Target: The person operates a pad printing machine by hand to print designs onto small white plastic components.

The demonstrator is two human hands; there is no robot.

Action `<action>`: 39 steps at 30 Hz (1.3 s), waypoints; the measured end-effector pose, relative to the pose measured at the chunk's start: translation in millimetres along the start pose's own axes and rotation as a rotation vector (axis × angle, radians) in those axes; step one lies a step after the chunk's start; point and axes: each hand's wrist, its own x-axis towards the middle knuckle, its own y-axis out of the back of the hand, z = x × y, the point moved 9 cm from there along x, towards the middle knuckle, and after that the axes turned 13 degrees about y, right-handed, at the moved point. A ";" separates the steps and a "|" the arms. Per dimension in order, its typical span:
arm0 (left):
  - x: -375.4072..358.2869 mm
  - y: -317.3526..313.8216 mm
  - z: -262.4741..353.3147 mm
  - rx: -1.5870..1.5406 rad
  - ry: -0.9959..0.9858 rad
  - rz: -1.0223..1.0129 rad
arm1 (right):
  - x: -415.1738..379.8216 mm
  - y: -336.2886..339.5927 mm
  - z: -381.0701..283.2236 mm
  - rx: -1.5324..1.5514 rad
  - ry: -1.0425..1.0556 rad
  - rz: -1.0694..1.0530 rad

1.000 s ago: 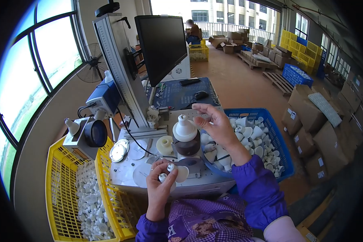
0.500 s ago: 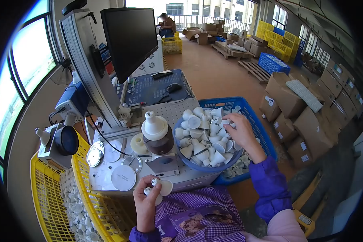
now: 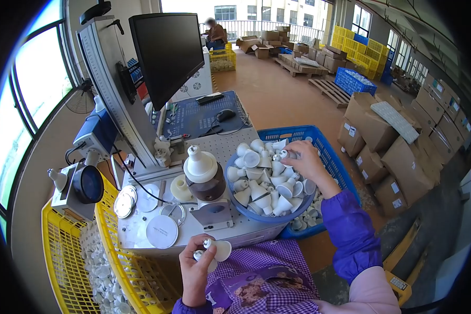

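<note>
My left hand (image 3: pixel 194 269) is closed around two white cone-shaped light bulbs (image 3: pixel 223 251), their small metal ends pointing up, just above my apron. My right hand (image 3: pixel 310 163) pinches another bulb (image 3: pixel 284 154) by its metal-tipped end over the right side of a round blue-grey basin (image 3: pixel 242 208). Heaped in that basin are many similar white bulbs (image 3: pixel 254 175), lying at all angles. Left of the basin, one more bulb (image 3: pixel 200 166) stands tip-up on a dark round holder (image 3: pixel 208 189).
A blue crate (image 3: pixel 345 180) with more bulbs sits under and behind the basin. At lower left is a yellow crate (image 3: pixel 63 251) of bulbs. A monitor (image 3: pixel 167 55), a lens-fronted machine (image 3: pixel 86 183) and round metal discs (image 3: pixel 162 231) occupy the bench. Cardboard boxes (image 3: pixel 411 162) stand at right.
My right hand has risen slightly and drawn left at the basin, a bulb's metal tip now showing at its fingertips. My left hand, with its two bulbs, has shifted a little right and down.
</note>
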 end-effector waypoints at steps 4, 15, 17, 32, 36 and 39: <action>1.3 -4.0 -3.5 0.011 -0.047 -0.037 | -2.6 13.8 -11.0 0.664 -0.058 0.091; -5.3 -14.7 1.1 0.038 -0.060 -0.085 | -23.3 50.9 2.7 1.249 -0.213 0.357; -5.5 -14.0 0.5 0.041 -0.064 -0.087 | -27.5 49.3 3.5 1.285 -0.221 0.365; -11.4 -22.0 28.8 0.099 -0.149 -0.128 | -38.8 26.6 -26.3 1.429 -0.254 0.324; -6.1 -24.0 60.4 0.181 -0.191 -0.068 | -32.8 18.1 -45.5 1.439 -0.238 0.268; 4.9 -24.5 105.0 0.297 -0.403 0.018 | -27.2 9.0 -60.8 1.422 -0.242 0.189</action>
